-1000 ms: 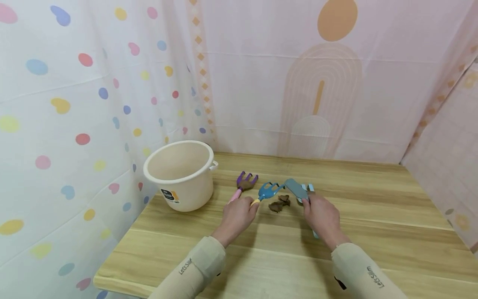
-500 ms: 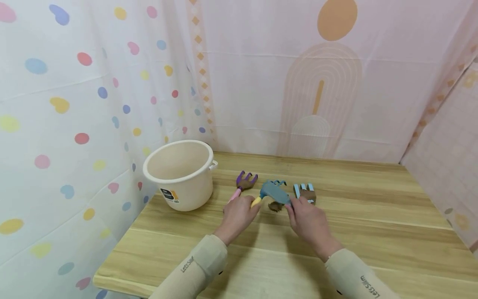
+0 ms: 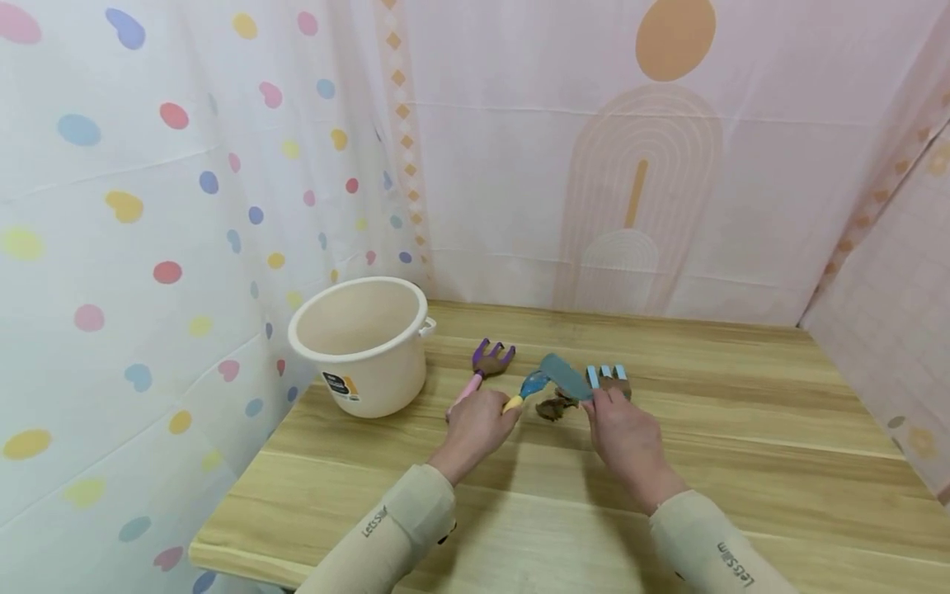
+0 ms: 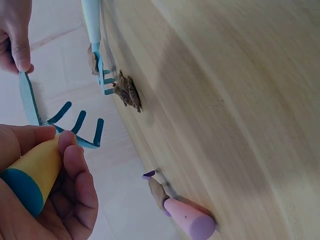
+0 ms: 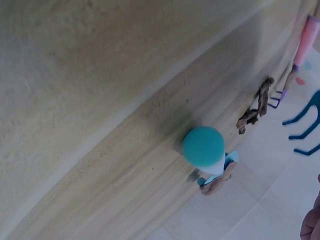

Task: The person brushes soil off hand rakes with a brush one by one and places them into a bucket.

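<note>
My left hand [image 3: 478,425] grips the yellow handle of a blue hand rake [image 3: 533,384], its tines [image 4: 78,122] raised above the table. My right hand [image 3: 627,429] pinches one end of a flat grey-blue strip [image 3: 567,378], whose kind is unclear. In the left wrist view the strip [image 4: 28,95] meets the base of the tines. Brown crumpled clumps [image 3: 552,408] lie on the table below. To the left is a purple hand rake with a pink handle [image 3: 467,392], brown matter on its head. A light blue hand rake [image 3: 612,381] bears brown matter too, partly behind my right hand.
A cream bucket [image 3: 404,388] stands at the left of the wooden table [image 3: 757,412]. Patterned curtains [image 3: 490,165] hang behind the table and along both sides.
My right hand has moved left with the strip, across the blue rake's head, then slightly back right. My left hand stays nearly in place, and the rake's head has turned.
</note>
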`<state>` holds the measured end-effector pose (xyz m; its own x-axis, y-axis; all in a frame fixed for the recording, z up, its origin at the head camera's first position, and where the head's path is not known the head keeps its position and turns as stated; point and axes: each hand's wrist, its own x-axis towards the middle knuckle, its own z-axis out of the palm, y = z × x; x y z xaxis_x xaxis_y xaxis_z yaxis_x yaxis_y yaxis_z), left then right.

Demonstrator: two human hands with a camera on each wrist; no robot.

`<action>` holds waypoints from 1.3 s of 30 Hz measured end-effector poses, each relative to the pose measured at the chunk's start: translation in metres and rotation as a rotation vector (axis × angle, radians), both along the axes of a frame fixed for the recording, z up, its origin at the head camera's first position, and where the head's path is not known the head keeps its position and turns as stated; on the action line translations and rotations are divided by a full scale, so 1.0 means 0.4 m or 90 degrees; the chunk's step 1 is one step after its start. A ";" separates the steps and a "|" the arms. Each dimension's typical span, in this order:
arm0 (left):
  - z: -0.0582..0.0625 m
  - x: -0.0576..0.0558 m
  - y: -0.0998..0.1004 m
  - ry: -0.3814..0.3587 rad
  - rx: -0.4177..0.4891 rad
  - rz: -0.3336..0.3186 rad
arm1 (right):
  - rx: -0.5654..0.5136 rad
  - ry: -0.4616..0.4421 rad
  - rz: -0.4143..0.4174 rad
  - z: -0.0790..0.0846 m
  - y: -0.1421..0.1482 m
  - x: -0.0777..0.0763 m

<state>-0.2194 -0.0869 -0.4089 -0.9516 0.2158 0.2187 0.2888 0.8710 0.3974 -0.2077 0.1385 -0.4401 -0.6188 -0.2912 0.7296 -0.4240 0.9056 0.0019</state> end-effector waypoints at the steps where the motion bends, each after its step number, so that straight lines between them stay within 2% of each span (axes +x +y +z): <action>1: -0.001 -0.001 0.000 -0.003 0.001 0.001 | -0.006 -0.002 -0.005 0.003 0.002 0.000; 3: -0.002 -0.001 0.000 -0.003 0.003 0.004 | -0.015 -0.002 0.007 0.010 0.001 -0.001; 9: 0.008 -0.004 0.006 0.015 0.015 -0.001 | 0.024 0.062 0.121 0.005 -0.021 -0.003; 17: 0.012 -0.001 0.006 -0.020 0.007 0.002 | 0.019 0.091 0.075 -0.005 -0.004 -0.016; 23: 0.003 -0.003 0.000 -0.021 0.007 -0.006 | -0.012 0.059 0.027 0.009 0.010 -0.018; 26: 0.003 -0.006 0.000 -0.017 0.003 0.000 | -0.022 0.046 0.042 0.015 0.005 -0.018; 32: 0.010 -0.007 0.002 0.001 -0.012 0.000 | 0.027 0.073 0.115 0.007 -0.010 -0.018; 36: 0.012 -0.005 0.004 0.001 -0.008 -0.006 | 0.008 0.076 0.091 0.005 -0.006 -0.018; 39: 0.006 -0.006 0.003 -0.002 -0.002 -0.009 | -0.016 0.044 0.060 0.011 0.000 -0.018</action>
